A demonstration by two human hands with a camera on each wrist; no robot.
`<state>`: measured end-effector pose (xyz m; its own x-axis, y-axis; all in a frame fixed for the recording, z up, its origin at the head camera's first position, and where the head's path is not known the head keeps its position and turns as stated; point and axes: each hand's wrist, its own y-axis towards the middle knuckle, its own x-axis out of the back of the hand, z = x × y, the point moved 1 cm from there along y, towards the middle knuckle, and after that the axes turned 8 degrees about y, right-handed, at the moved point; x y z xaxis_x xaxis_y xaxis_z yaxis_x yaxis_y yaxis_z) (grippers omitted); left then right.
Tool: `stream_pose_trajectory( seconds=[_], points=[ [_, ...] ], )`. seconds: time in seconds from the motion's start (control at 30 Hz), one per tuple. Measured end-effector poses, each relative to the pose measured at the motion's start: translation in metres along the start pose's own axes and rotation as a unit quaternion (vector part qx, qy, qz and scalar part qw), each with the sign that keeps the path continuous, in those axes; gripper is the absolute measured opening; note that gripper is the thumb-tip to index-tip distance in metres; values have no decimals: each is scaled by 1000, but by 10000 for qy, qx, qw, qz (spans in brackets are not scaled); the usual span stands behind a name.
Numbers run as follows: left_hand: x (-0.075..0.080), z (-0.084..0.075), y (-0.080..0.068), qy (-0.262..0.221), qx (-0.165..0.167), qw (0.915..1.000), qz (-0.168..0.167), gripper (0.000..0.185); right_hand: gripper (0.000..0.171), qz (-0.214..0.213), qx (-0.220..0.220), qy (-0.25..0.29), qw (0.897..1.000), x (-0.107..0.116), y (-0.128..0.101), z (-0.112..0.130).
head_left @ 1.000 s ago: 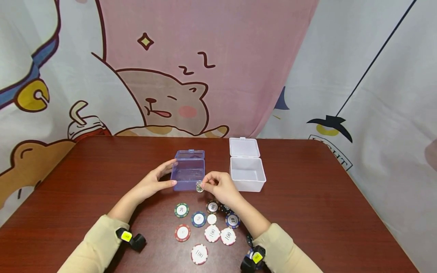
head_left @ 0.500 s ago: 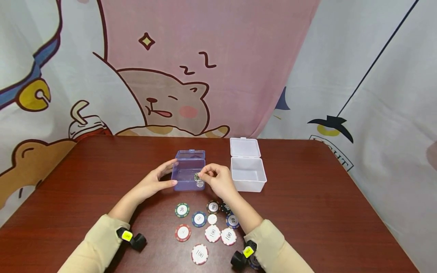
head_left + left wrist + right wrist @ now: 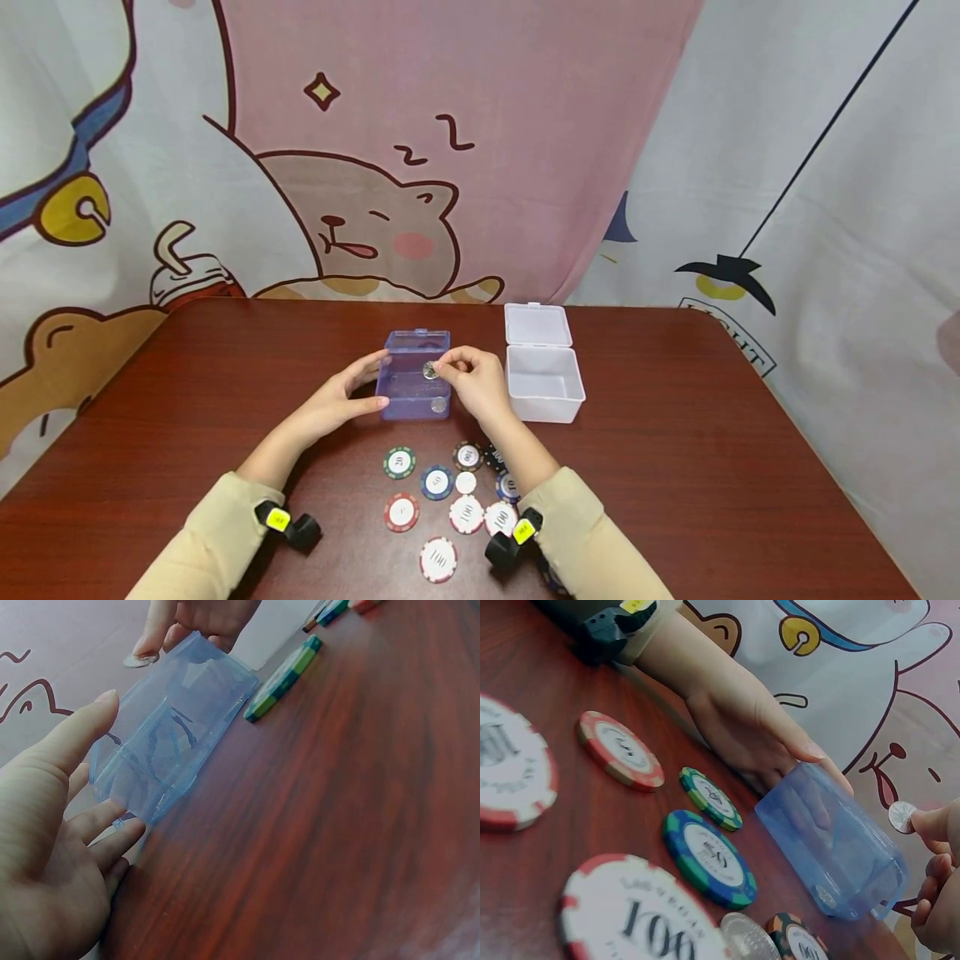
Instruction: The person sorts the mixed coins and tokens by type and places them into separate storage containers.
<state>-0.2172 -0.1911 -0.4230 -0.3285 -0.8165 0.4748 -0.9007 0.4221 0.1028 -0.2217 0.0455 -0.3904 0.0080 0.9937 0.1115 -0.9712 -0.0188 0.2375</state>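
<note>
My right hand (image 3: 474, 385) pinches a silver coin (image 3: 430, 370) between thumb and fingertips above the translucent blue box (image 3: 412, 409), whose lid stands up at the back. Another coin (image 3: 438, 405) lies inside the box, near its front right corner. At the box's left side, my left hand (image 3: 333, 402) rests its spread thumb and fingers against the wall. In the right wrist view the pinched coin (image 3: 901, 817) is apart from the box (image 3: 832, 840). The left wrist view shows the thumb (image 3: 82, 735) and fingers lying loosely along the box's end.
To the right stands a white box (image 3: 545, 408), lid up. Poker chips lie in front of the boxes: green (image 3: 400, 462), blue (image 3: 436, 482), red (image 3: 401, 512), black, and several white-and-red ones (image 3: 438, 559). Among them lies a silver coin (image 3: 466, 482). The right arm covers some chips.
My right hand has moved from the blue box's front edge toward its back, carrying the pinched coin. A coin shows inside the box's front right corner. The left hand has stayed put.
</note>
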Motion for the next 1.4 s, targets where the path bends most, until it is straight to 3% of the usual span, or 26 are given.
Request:
stream_pose_trajectory(
  seconds=[0.47,1.4],
  points=[
    [-2,0,1,13,16,10000,-12,72,6,-270,-48,-110,9996,-3,11,-10],
    [0,2,1,27,7,10000,-4,72,8,-26,97,-590,9982,-4,15,-15]
  ],
)
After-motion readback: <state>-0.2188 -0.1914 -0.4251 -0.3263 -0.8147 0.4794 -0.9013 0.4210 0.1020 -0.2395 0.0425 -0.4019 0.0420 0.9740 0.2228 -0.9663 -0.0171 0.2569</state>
